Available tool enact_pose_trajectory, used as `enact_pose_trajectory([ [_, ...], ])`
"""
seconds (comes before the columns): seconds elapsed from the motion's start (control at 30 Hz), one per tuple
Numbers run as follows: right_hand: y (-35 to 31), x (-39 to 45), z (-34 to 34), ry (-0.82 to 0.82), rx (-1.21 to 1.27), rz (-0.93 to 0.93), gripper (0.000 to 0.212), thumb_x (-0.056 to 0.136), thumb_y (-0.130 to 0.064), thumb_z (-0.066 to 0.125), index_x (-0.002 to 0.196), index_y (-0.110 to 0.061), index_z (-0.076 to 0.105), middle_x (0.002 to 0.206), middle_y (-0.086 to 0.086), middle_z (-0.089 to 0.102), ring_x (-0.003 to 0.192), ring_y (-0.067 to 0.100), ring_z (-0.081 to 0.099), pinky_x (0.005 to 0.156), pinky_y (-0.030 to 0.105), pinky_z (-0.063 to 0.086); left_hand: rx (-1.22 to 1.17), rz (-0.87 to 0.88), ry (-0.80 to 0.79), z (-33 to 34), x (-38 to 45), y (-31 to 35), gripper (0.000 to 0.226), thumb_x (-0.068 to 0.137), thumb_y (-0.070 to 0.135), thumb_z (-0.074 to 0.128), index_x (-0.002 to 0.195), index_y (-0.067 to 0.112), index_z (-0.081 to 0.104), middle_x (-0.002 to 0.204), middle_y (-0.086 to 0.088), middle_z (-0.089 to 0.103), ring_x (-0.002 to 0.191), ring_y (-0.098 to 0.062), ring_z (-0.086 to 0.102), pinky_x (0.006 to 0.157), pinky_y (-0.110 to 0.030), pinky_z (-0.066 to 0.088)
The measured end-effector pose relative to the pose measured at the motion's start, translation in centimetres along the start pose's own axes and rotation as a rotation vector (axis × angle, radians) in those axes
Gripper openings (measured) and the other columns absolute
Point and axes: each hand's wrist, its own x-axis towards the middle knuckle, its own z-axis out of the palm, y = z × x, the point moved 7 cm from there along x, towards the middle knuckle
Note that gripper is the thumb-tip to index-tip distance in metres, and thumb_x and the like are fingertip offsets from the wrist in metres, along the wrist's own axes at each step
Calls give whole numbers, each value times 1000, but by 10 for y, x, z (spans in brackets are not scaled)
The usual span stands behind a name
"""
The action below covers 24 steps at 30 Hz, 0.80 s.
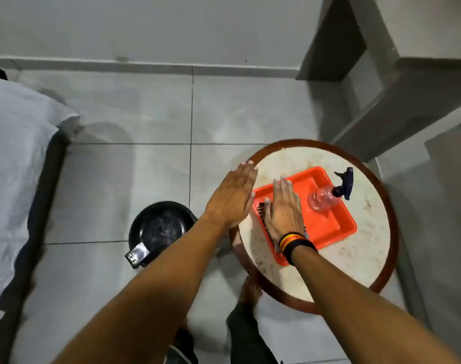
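An orange tray (329,227) lies on a small round table (368,245) with a pale top and a brown rim. On the tray's right side lies a clear spray bottle (322,199) with a dark blue trigger head. My right hand (284,208) is flat, fingers straight, over the tray's left side, covering a dark brush-like thing (260,210) whose bristled end shows by the thumb. My left hand (234,195) hovers flat with straight fingers over the table's left edge, holding nothing. Coloured bands circle my right wrist.
A black frying pan (161,229) sits on the tiled floor left of the table. A bed with a pale sheet (16,164) fills the left side. Grey steps or shelving (397,82) stand at the upper right. My bare foot (250,290) is under the table's near edge.
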Motion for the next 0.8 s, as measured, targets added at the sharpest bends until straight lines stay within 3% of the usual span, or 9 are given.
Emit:
enact_pose_trajectory([
  [0.1, 60, -11, 33, 7, 137, 277, 58, 102, -20, 44, 156, -5, 28, 167, 18, 21, 156, 33, 15, 128, 43, 15, -15, -3, -121, 48, 18, 16, 58, 108, 24, 38, 162, 5, 26, 169, -18, 26, 157, -33, 23, 129, -43, 18],
  [0.23, 123, -32, 74, -54, 190, 555, 63, 98, -17, 57, 153, -1, 31, 163, 23, 27, 152, 38, 22, 126, 43, 19, -20, 30, -179, 103, 46, 42, 47, 102, 15, 47, 147, 1, 49, 145, -22, 58, 133, -38, 54, 112, -46, 44],
  [0.37, 155, -29, 96, -76, 163, 600, 60, 91, -15, 64, 145, -1, 40, 148, 23, 47, 139, 42, 39, 118, 46, 32, 49, 17, -191, 145, 75, 62, 39, 94, 4, 53, 132, -1, 58, 127, -22, 66, 116, -40, 62, 95, -47, 51],
  [0.57, 171, -16, 94, 64, 171, 583, 45, 87, -14, 64, 131, -8, 54, 130, 19, 61, 125, 41, 51, 105, 47, 42, 143, -39, -202, 183, 86, 66, 40, 90, -1, 59, 130, 0, 60, 131, -20, 60, 121, -38, 56, 98, -48, 50],
  [0.7, 167, -24, 78, 232, 388, 536, 37, 80, -10, 67, 117, -9, 63, 114, 18, 70, 107, 38, 65, 91, 40, 48, -62, -39, -104, 156, 71, 64, 37, 89, -4, 56, 125, 3, 62, 128, -19, 60, 114, -38, 61, 89, -46, 52],
  [0.8, 138, -33, 45, 386, 570, 435, 40, 78, -9, 66, 117, -16, 64, 109, 6, 70, 97, 21, 67, 90, 34, 53, -312, -108, 77, 119, 49, 50, 28, 89, 0, 57, 116, 5, 63, 119, -18, 59, 101, -37, 64, 81, -48, 54],
])
